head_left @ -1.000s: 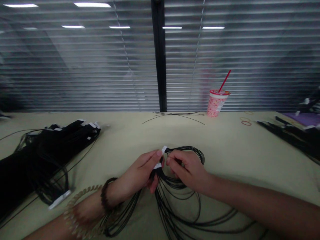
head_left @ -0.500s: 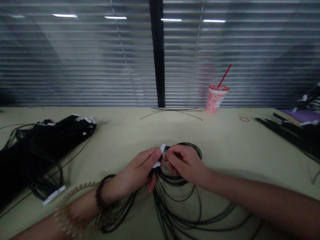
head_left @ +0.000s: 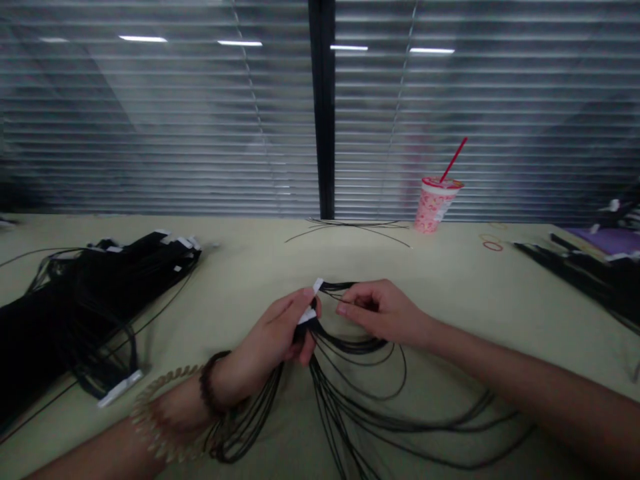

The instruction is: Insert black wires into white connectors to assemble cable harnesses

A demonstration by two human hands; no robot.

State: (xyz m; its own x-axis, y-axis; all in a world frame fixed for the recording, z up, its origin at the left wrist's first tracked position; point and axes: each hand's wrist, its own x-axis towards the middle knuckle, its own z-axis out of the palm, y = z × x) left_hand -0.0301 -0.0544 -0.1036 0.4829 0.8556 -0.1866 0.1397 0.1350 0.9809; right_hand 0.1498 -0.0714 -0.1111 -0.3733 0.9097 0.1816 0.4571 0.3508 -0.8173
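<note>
My left hand (head_left: 283, 327) is closed around a bundle of black wires (head_left: 350, 343), with its thumb pressing beside a white connector (head_left: 318, 287). A second white connector (head_left: 307, 316) sits just below, against the fingers. To the right, my right hand (head_left: 383, 310) pinches thin black wires (head_left: 334, 288) that run out of the upper connector. Long loops of the same wires (head_left: 400, 423) hang down and spread over the table toward me. The palm side of my left hand is hidden.
A heap of black wire harnesses (head_left: 100, 293) with white connectors lies at left. Loose wires (head_left: 355, 225) and a pink cup with a red straw (head_left: 436, 207) stand along the back, near rubber bands (head_left: 493, 246). More harnesses (head_left: 575, 277) lie at right, before window blinds (head_left: 200, 133).
My right hand has drawn away from my left, opening a gap in which wires stretch from the upper connector. My left hand has shifted slightly left in view.
</note>
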